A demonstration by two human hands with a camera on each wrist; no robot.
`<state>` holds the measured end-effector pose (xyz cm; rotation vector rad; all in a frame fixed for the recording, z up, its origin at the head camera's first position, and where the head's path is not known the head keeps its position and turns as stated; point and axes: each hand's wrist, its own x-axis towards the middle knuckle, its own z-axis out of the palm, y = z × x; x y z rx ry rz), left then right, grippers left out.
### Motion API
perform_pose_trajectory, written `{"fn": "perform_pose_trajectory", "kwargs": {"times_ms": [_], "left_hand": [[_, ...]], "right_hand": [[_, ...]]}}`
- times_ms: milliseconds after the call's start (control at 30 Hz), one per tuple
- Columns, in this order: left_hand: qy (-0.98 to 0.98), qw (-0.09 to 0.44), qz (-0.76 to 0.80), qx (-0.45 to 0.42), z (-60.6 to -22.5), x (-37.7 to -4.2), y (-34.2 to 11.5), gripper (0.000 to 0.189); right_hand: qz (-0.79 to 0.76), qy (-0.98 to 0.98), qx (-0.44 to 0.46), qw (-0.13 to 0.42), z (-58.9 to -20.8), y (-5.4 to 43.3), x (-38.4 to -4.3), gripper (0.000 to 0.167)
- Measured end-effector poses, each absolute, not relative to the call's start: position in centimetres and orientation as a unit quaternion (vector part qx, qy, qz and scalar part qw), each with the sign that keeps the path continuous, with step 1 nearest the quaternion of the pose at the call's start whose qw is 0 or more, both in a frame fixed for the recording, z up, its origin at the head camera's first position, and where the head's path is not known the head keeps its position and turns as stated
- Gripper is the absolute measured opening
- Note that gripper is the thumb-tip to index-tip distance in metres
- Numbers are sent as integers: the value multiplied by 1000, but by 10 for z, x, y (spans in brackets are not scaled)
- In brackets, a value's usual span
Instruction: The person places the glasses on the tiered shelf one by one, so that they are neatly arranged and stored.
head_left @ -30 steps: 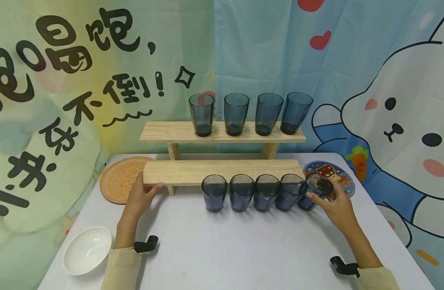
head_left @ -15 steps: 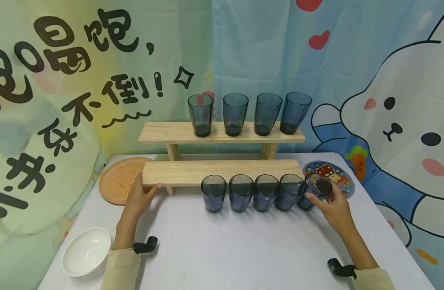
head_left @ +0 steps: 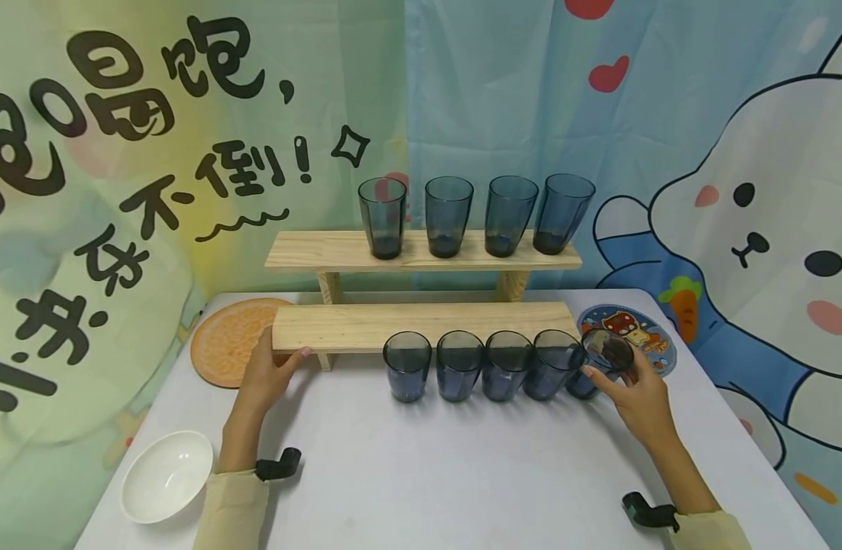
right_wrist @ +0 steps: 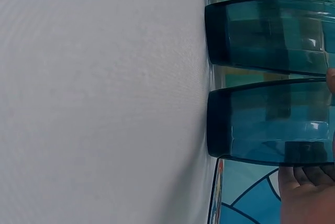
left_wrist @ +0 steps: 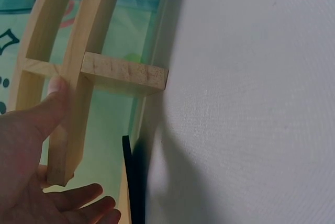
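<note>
My left hand (head_left: 266, 378) grips the left end of the lower wooden shelf (head_left: 421, 325). In the left wrist view its thumb lies on the shelf board (left_wrist: 78, 98), and other fingers spread below the end. My right hand (head_left: 637, 393) holds the rightmost blue-tinted glass (head_left: 586, 382), thumb on the near side and fingers round the far side. That glass stands upright on the table at the end of a front row of several like it, among them a neighbouring glass (head_left: 548, 374). The right wrist view shows the held glass (right_wrist: 272, 122) with its base at the table.
Several more blue glasses, such as one glass (head_left: 382, 221) at the left, stand on the upper shelf (head_left: 311, 250). A round orange mat (head_left: 221, 344) lies back left, a patterned round mat (head_left: 658, 340) back right. A white bowl (head_left: 166, 477) sits front left.
</note>
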<state>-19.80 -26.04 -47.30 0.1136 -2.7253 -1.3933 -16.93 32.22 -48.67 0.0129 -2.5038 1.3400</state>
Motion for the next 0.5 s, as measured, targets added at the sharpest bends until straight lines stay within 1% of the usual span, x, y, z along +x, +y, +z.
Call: {"fn": "perform_pose_trajectory", "kwargs": {"times_ms": [267, 400, 500], "left_hand": [[-889, 37, -455, 37, -473, -198, -259, 85], [-890, 35, -454, 40, -472, -197, -259, 86], [-890, 35, -453, 43, -472, -197, -259, 87]], "right_hand": [[441, -884, -15, 153, -480, 326, -164, 75], [425, -892, -25, 148, -466, 328, -163, 80], [418, -895, -29, 155, -452, 328, -165, 82]]}}
